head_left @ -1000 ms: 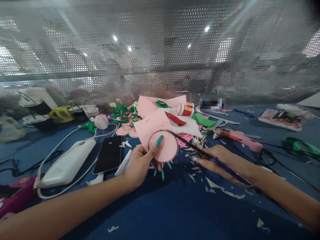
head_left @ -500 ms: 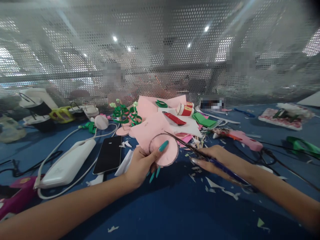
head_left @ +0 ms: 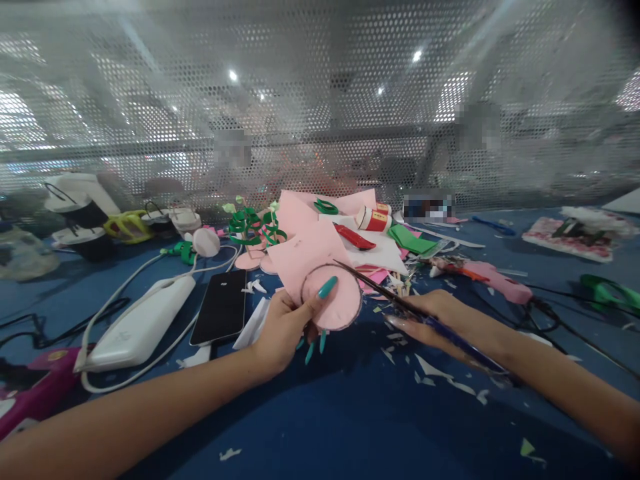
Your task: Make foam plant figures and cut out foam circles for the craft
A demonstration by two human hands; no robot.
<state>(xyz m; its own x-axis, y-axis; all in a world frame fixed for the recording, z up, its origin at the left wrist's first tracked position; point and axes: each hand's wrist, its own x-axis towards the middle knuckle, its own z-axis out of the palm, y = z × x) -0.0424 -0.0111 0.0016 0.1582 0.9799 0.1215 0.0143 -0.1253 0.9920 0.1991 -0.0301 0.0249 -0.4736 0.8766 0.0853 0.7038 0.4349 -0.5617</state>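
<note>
My left hand (head_left: 287, 323) pinches a sheet of pink paper (head_left: 313, 243) at its lower part, thumb on top and fingers beneath. A dark outline marks a pink circle (head_left: 343, 303) there; its right and lower edge is cut free, while the upper left still joins the sheet. In my right hand (head_left: 435, 320) is a pair of scissors (head_left: 383, 290) with dark blades and a blue handle. The blades look closed or nearly so, and their tip lies at the circle's upper edge. Whether the tip touches the paper I cannot tell.
A phone (head_left: 220, 307) and a white power bank (head_left: 143, 320) with cables lie left. Green paper plants (head_left: 245, 227) stand behind them. A pink glue gun (head_left: 500, 280) rests right, a magenta tool (head_left: 43, 387) at lower left. Paper scraps (head_left: 445, 377) litter the blue table (head_left: 320, 427).
The whole view has shifted slightly, moving things a little to the right. Both hands keep their grips on the paper and scissors; the cut edge looks nearly the same.
</note>
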